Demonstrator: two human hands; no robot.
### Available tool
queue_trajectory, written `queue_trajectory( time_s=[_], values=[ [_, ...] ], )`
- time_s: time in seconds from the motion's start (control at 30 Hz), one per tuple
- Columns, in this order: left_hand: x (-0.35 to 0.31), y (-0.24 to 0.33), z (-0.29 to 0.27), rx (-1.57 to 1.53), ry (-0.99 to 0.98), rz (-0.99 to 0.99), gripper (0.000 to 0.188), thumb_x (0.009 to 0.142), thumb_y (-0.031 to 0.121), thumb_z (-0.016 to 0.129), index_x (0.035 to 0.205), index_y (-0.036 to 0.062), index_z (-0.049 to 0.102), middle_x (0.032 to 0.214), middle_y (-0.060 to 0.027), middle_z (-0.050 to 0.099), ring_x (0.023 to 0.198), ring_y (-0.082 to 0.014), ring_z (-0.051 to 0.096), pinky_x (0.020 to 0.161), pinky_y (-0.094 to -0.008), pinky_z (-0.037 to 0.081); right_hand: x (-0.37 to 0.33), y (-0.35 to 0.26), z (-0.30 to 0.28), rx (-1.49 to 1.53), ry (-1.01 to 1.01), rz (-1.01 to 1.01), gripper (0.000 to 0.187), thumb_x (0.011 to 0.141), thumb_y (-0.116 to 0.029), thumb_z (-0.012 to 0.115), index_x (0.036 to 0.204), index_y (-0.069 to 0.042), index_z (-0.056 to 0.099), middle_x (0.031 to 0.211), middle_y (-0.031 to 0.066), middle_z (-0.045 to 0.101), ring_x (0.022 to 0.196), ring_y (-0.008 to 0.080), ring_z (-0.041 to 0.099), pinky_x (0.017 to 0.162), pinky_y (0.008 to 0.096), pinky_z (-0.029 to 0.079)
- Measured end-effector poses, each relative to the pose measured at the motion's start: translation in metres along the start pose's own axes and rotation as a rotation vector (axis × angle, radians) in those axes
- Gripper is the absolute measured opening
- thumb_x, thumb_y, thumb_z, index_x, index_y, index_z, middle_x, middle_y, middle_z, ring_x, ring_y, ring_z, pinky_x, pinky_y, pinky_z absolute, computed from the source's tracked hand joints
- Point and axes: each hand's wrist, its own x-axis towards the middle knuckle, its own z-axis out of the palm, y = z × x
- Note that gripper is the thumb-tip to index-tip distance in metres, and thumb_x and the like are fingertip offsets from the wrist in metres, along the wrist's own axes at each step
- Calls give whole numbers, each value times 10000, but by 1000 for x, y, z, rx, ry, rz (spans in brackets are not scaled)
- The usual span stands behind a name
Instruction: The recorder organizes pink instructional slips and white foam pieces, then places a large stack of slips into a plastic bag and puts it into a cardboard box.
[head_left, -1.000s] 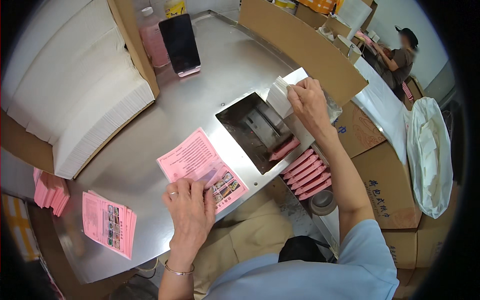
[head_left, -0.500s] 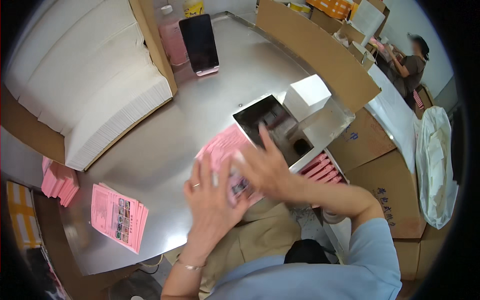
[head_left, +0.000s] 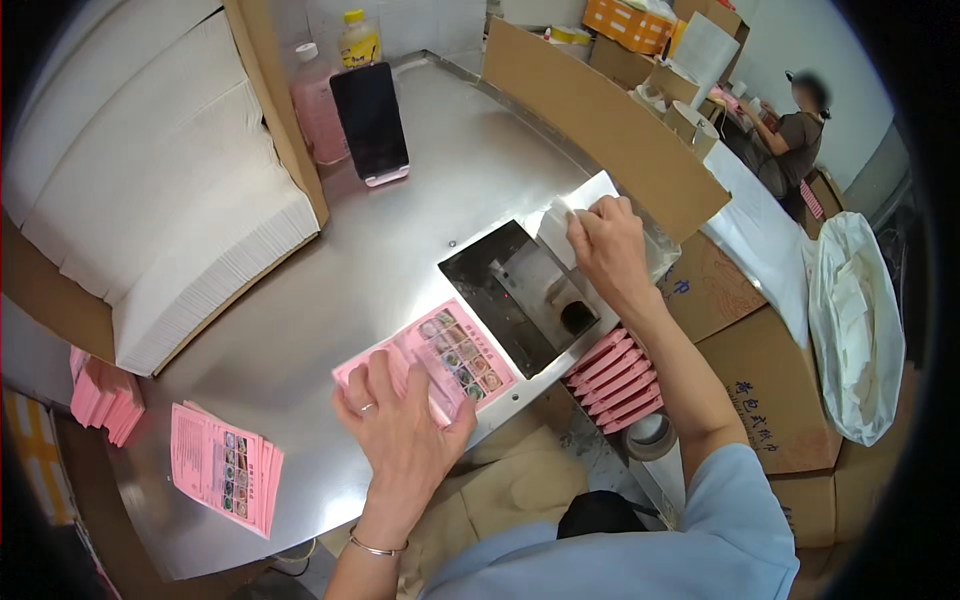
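A pink printed sheet (head_left: 455, 345) with rows of small food pictures lies beside the dark recess in the metal table. My left hand (head_left: 405, 425) rests on it, fingers spread and slightly bent, with a ring and a bracelet showing. Whether other sheets lie under it I cannot tell. At the recess's far right side, my right hand (head_left: 610, 245) is closed on a white folded tissue (head_left: 555, 225). Part of a white paper stack (head_left: 597, 188) shows behind that hand. The dark recess (head_left: 515, 290) holds a metal plate and a round black hole.
A carton of white folded tissues (head_left: 215, 270) stands at left. Pink sheets (head_left: 228, 470) lie near the front left. A phone (head_left: 370, 125) stands at the back beside bottles (head_left: 318, 105). Pink packets (head_left: 615, 380) sit below the right forearm. A co-worker (head_left: 797, 140) sits far right.
My right hand has moved from the pink sheets across the recess to the white stack, closing on a tissue. My left hand stays on the pink sheet, whose printed face now shows.
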Motion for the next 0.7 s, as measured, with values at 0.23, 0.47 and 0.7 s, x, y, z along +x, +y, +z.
queue_trajectory(
  time_s=[0.23, 0.47, 0.7],
  values=[
    [-5, 0, -4, -108, -156, 105, 466, 825, 374, 728, 1162, 67, 632, 1197, -170, 558, 946, -328, 505, 780, -446, 419, 7, 6, -7, 177, 59, 8, 163, 873, -148, 661, 817, 0, 698, 861, 140, 584, 855, 319, 554, 740, 428, 466],
    [-2, 3, 6, -187, -112, 150, 418, 838, 266, 726, 1159, 22, 619, 1147, -196, 551, 942, -343, 546, 764, -440, 468, 5, 18, -9, 205, -2, 37, 189, 884, -140, 611, 848, 8, 723, 874, 154, 594, 878, 321, 556, 770, 440, 462],
    [-5, -5, 11, -313, -105, 279, 502, 784, 275, 719, 1175, -19, 601, 1108, -192, 552, 892, -323, 537, 715, -404, 451, -5, 4, -7, 106, 150, -113, 413, 789, 13, 611, 1201, -5, 633, 1069, 186, 624, 1074, 364, 563, 935, 436, 458]
  ],
)
